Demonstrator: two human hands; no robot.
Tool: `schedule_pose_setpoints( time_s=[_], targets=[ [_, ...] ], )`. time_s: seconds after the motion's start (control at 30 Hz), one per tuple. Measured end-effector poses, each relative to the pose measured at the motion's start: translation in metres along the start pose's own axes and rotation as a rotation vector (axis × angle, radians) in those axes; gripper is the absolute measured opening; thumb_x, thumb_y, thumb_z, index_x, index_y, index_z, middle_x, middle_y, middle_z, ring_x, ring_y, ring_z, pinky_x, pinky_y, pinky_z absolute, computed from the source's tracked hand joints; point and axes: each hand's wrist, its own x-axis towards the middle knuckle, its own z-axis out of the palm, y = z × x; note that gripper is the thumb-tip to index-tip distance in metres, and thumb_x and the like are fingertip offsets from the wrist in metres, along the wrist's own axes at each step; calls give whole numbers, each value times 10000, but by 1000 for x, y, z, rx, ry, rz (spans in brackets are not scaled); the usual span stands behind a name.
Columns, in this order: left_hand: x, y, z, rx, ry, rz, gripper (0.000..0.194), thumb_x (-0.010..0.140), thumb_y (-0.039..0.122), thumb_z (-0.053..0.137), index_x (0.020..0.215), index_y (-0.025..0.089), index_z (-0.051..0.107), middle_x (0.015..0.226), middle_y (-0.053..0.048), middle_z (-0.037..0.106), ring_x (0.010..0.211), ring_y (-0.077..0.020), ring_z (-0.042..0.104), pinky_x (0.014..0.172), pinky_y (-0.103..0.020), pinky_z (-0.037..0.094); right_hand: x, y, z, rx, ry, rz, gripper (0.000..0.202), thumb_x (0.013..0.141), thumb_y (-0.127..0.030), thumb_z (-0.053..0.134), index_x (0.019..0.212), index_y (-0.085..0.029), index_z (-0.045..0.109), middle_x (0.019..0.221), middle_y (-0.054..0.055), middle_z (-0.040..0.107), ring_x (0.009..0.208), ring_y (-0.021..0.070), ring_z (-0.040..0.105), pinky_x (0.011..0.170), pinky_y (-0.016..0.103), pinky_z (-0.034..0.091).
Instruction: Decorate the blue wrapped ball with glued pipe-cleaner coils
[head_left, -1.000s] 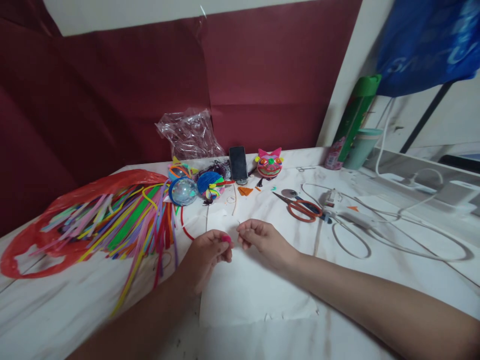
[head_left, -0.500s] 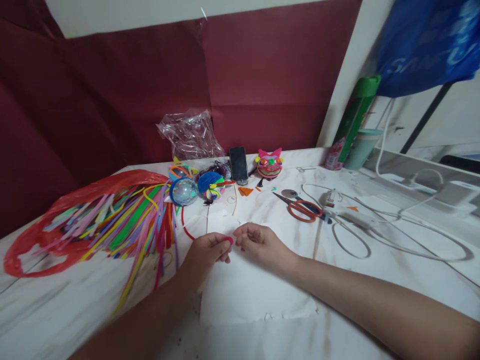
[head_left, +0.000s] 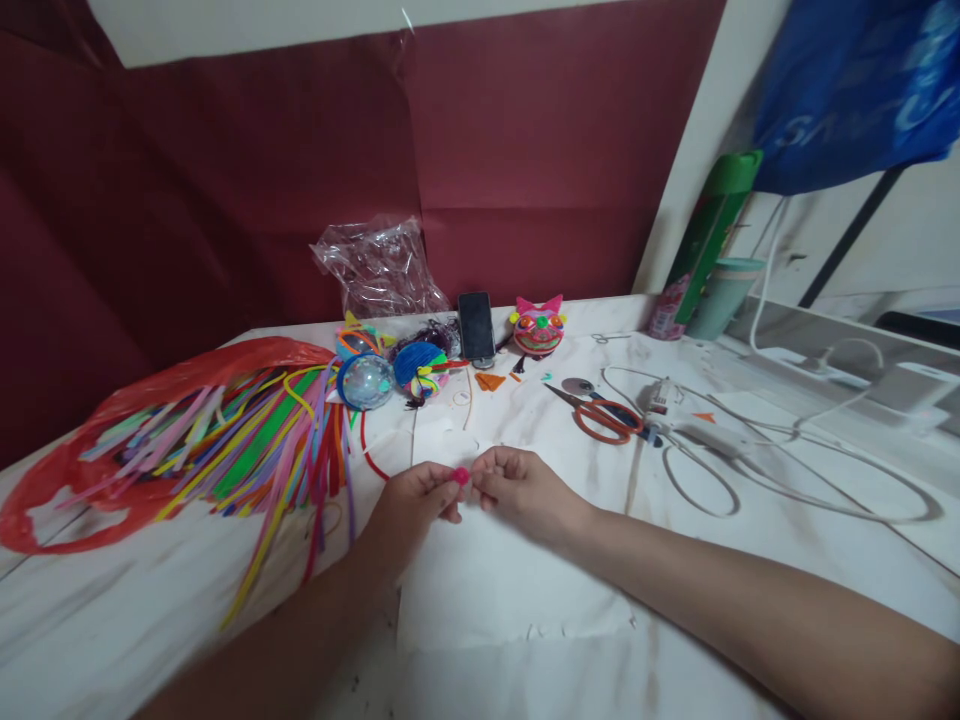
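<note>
My left hand (head_left: 422, 494) pinches a small pink fuzzy piece (head_left: 460, 476), perhaps coiled pipe cleaner, between thumb and forefinger. From the other side, the closed fingertips of my right hand (head_left: 517, 487) meet the right edge of that piece. Both hands are over a white sheet of paper (head_left: 510, 590) on the marble-patterned table. To the left, many coloured pipe cleaners (head_left: 255, 440) spill from a red plastic bag (head_left: 67, 535). A red pipe cleaner (head_left: 367, 447) curves just beyond my left hand.
Orange-handled scissors (head_left: 607, 422) lie right of my hands, near a glue gun (head_left: 697, 430) and looped white cable. Farther back are a pink lion-head figure (head_left: 538, 328), a phone (head_left: 475, 327), a clear dome (head_left: 367, 381) and orange scraps (head_left: 489, 382). A green can (head_left: 709, 235) stands back right.
My right fingertips have come in against the pink piece, closing the small gap between the hands. The pink piece has turned and shows a rounder face.
</note>
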Motion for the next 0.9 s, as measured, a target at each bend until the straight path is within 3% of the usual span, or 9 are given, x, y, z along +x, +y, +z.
schedule_pose_setpoints(
  time_s=[0.1,0.27,0.47,0.63,0.77,0.9],
  targets=[
    [0,0,0,22,-5,-9,178,660,317,635,672,142,611,558,11,575,523,-109,511,581,-261,412,-1,-1,2,-25,12,-25,65,689,-187,607,735,-158,571,553,-50,551,507,75,481,523,211,345],
    [-1,-2,-1,47,-37,14,153,662,294,616,684,142,617,551,6,580,522,-114,510,573,-252,393,-3,-1,4,18,-81,-45,101,696,-226,626,663,-163,555,565,-37,577,517,78,490,540,217,362],
    [-2,1,-2,-1,-32,51,204,704,344,594,687,141,603,568,7,574,545,-112,502,585,-250,386,-4,-1,3,-48,-20,6,191,698,-317,643,658,-155,551,540,-37,549,503,78,463,519,214,332],
    [-1,1,-3,134,3,57,153,691,291,580,632,150,592,489,28,539,513,-105,477,568,-240,349,-7,3,1,-164,-39,-64,137,752,-255,565,661,-161,524,558,-42,519,508,74,430,503,208,312],
    [0,3,-5,182,-48,51,149,677,279,568,587,161,563,475,38,522,489,-99,458,550,-238,345,-10,4,0,-296,-68,-129,92,747,-197,513,663,-164,531,563,-49,480,497,71,384,471,205,281],
    [-2,6,-5,280,-47,47,153,676,288,562,592,162,584,481,38,532,499,-102,463,539,-233,332,-12,4,2,-318,-45,-93,87,721,-173,495,637,-165,520,536,-56,459,469,65,350,437,196,256]
  ],
)
